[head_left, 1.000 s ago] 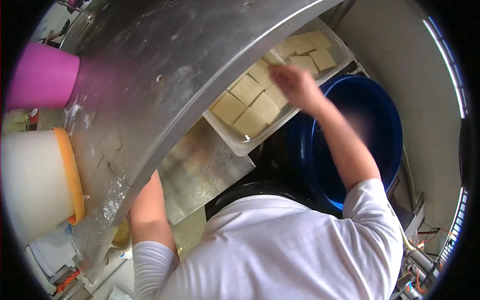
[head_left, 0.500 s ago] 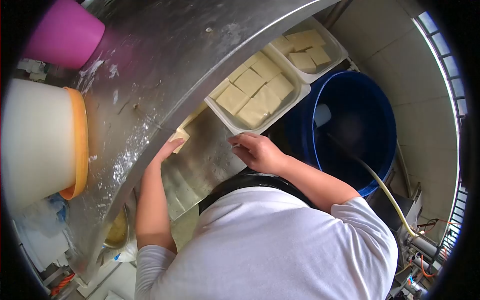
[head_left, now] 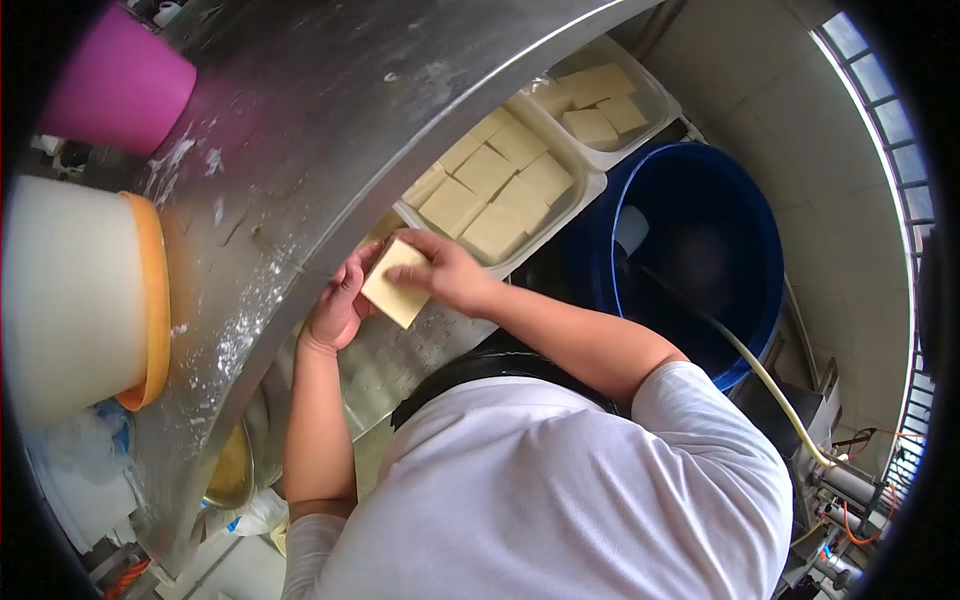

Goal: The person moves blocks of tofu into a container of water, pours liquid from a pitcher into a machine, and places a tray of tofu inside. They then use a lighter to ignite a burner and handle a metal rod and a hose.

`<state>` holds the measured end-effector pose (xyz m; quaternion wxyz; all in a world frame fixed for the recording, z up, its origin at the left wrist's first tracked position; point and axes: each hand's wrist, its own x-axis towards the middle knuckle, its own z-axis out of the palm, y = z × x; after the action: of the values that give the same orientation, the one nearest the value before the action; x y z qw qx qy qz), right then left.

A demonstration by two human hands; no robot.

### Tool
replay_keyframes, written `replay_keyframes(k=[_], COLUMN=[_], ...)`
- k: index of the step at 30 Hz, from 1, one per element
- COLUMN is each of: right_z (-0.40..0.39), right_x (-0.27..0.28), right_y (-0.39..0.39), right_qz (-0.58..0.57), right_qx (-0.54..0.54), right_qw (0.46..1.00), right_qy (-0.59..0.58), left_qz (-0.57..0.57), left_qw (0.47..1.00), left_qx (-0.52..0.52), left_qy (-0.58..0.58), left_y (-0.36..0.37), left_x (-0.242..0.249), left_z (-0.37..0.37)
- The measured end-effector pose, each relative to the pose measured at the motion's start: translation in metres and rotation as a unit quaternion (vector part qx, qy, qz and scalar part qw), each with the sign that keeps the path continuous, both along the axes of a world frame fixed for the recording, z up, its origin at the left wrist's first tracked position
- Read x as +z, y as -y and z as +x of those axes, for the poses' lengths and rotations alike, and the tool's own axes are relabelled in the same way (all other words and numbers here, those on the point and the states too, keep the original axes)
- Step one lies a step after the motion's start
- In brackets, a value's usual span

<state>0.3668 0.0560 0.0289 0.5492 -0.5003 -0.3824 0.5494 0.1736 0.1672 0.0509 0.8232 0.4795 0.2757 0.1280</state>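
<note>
A pale block of tofu (head_left: 400, 296) is held tilted over the steel surface. My right hand (head_left: 447, 272) grips it from the right, thumb lying across its face and the other fingers around its upper edge. At the block's left side, my left hand (head_left: 338, 308) is cupped with bent fingers against it; part of those fingers is hidden behind the block. Just beyond my hands stands a white tub (head_left: 592, 203) with several tofu blocks (head_left: 486, 172) packed side by side. A second tub (head_left: 668, 115) behind it holds more tofu pieces (head_left: 590, 128).
A steel ledge (head_left: 300, 150) curves overhead on the left, carrying a pink bucket (head_left: 125, 80) and a white bucket with an orange rim (head_left: 150, 300). At right is a large blue barrel (head_left: 745, 250) with a hose (head_left: 765, 370) running into it. The steel worktop (head_left: 375, 375) lies below my hands.
My left hand has lifted the tofu block from beside the ledge and drawn it rightward. My right hand has moved left from the tub's near edge and taken hold of the block.
</note>
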Motion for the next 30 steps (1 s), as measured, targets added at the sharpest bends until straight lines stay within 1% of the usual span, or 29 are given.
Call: replay_keyframes(k=[1, 2, 3, 4, 5, 6, 7, 8, 9, 10, 11, 12, 13, 14, 15, 16, 17, 18, 19, 22, 23, 24, 26, 27, 28, 29, 30], right_z=[0.011, 0.022, 0.037, 0.054, 0.071, 0.091, 0.109, 0.128, 0.144, 0.155, 0.162, 0.168, 0.173, 0.175, 0.177, 0.179, 0.18, 0.181, 0.182, 0.182, 0.184, 0.186, 0.189, 0.19, 0.188, 0.183, 0.175], right_x=[0.004, 0.007, 0.004, 0.006, 0.008, 0.011, 0.012, 0.009, 0.007, 0.005, 0.001, -0.002, -0.012, -0.028, -0.042, -0.052, -0.061, -0.072, -0.084, -0.114, -0.118, -0.118, -0.113, -0.106, -0.101, -0.097, -0.087], right_y=[-0.002, -0.006, -0.011, -0.017, -0.025, -0.034, -0.042, -0.053, -0.065, -0.075, -0.087, -0.098, -0.11, -0.121, -0.129, -0.135, -0.141, -0.146, -0.151, -0.163, -0.165, -0.165, -0.161, -0.158, -0.154, -0.147, -0.137], right_qz=[-0.056, -0.091, -0.087, -0.091, -0.095, -0.069, -0.043, -0.038, -0.034, -0.034, -0.061, -0.089, -0.089, -0.077, -0.065, -0.066, -0.031, -0.012, 0.008, 0.048, 0.038, 0.034, 0.022, 0.016, 0.016, 0.018, 0.019], right_qx=[-0.017, -0.065, -0.079, -0.115, -0.15, -0.162, -0.174, -0.176, -0.179, -0.181, -0.203, -0.224, -0.225, -0.202, -0.177, -0.177, -0.152, -0.128, -0.114, -0.112, -0.109, -0.107, -0.1, -0.095, -0.095, -0.171, -0.208], right_qw=[0.99, 0.97, 0.968, 0.965, 0.961, 0.964, 0.966, 0.969, 0.972, 0.972, 0.973, 0.97, 0.97, 0.976, 0.981, 0.981, 0.944, 0.903, 0.845, 0.849, 0.873, 0.885, 0.908, 0.921, 0.92, 0.901, 0.888], right_qy=[-0.131, -0.217, -0.222, -0.216, -0.21, -0.198, -0.185, -0.166, -0.146, -0.147, -0.089, -0.031, -0.031, 0.004, 0.04, 0.04, 0.292, 0.41, 0.523, 0.515, 0.473, 0.453, 0.405, 0.378, 0.381, 0.399, 0.409], left_qz=[-0.001, 0.025, 0.051, 0.109, 0.11, 0.212, 0.311, 0.405, 0.493, 0.572, 0.573, 0.562, 0.55, 0.55, 0.581, 0.61, 0.609, 0.594, 0.58, 0.579, 0.58, 0.581, 0.583, 0.56, 0.538, 0.515, 0.49], left_qw=[1.0, 1.0, 0.998, 0.989, 0.989, 0.962, 0.919, 0.862, 0.79, 0.706, 0.706, 0.703, 0.698, 0.698, 0.698, 0.695, 0.695, 0.702, 0.707, 0.718, 0.723, 0.728, 0.734, 0.751, 0.769, 0.785, 0.802], left_qx=[-0.004, 0.007, 0.018, 0.047, 0.046, 0.061, 0.076, 0.089, 0.1, 0.11, 0.108, 0.069, 0.031, 0.029, 0.0, -0.028, -0.027, -0.03, -0.034, -0.032, -0.032, -0.032, -0.031, -0.026, -0.022, -0.017, -0.012], left_qy=[0.0, -0.016, -0.032, -0.09, -0.091, -0.162, -0.23, -0.293, -0.351, -0.403, -0.403, -0.43, -0.457, -0.457, -0.419, -0.38, -0.381, -0.392, -0.404, -0.385, -0.373, -0.361, -0.348, -0.347, -0.345, -0.344, -0.342], left_y=[-0.001, -0.005, -0.009, -0.018, -0.031, -0.046, -0.063, -0.081, -0.099, -0.114, -0.126, -0.138, -0.15, -0.166, -0.183, -0.187, -0.189, -0.175, -0.164, -0.122, -0.108, -0.098, -0.089, -0.088, -0.087, -0.086, -0.084], left_x=[0.003, 0.006, 0.006, 0.0, -0.009, -0.021, -0.036, -0.05, -0.064, -0.076, -0.086, -0.094, -0.106, -0.133, -0.169, -0.18, -0.19, -0.18, -0.173, -0.134, -0.117, -0.106, -0.098, -0.101, -0.104, -0.107, -0.11], left_z=[0.006, 0.014, 0.02, 0.023, 0.024, 0.024, 0.023, 0.022, 0.022, 0.022, 0.023, 0.024, 0.023, 0.016, 0.006, 0.004, -0.001, 0.001, 0.001, 0.003, 0.006, 0.008, 0.008, 0.007, 0.007, 0.007, 0.006])
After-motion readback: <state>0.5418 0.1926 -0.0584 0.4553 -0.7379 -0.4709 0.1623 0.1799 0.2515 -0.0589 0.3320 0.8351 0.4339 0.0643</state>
